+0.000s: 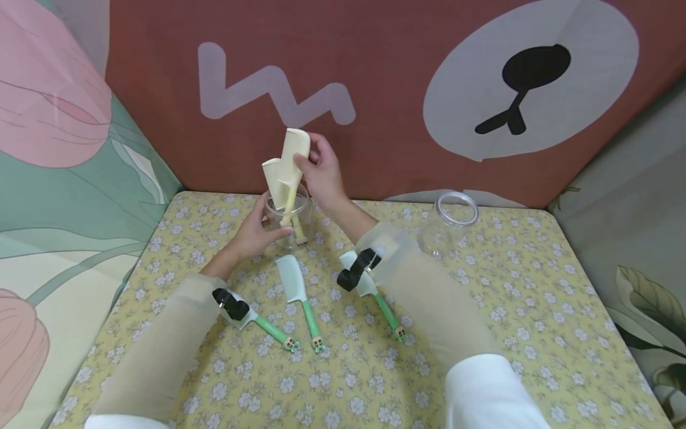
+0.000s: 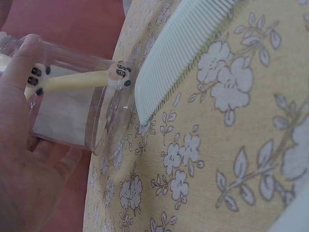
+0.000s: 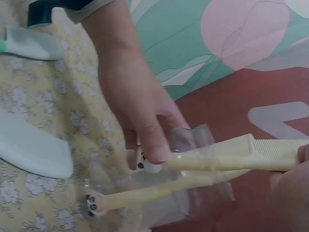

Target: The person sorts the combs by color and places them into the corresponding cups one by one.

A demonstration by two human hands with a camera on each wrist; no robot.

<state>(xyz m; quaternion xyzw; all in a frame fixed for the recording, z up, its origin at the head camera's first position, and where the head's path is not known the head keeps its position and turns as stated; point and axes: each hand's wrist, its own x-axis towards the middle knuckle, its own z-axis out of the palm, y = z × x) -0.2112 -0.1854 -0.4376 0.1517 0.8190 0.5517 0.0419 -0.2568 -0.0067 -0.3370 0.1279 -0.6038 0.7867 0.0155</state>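
Note:
My left hand [image 1: 250, 231] grips a clear jar [image 2: 108, 121] around its side. My right hand [image 1: 324, 177] pinches a pale yellow comb [image 1: 296, 152] by its toothed blade, which points up above the jar. That comb's panda-faced handle end is down by my left thumb, overlapping the jar. A second pale yellow comb [image 1: 274, 179] leans in the jar, handle down, its panda end [image 2: 119, 73] near the bottom. The right wrist view shows both yellow handles side by side, with fingers of my right hand [image 3: 292, 186] at the edge.
Three pale green combs with bright green handles lie on the flowered tablecloth: a left comb [image 1: 270, 329], a middle comb [image 1: 292, 280] and a right comb [image 1: 387, 310]. The outer two are partly hidden by my wrists. Another clear jar [image 1: 442, 229] stands at the back right, before a patterned cloth wall.

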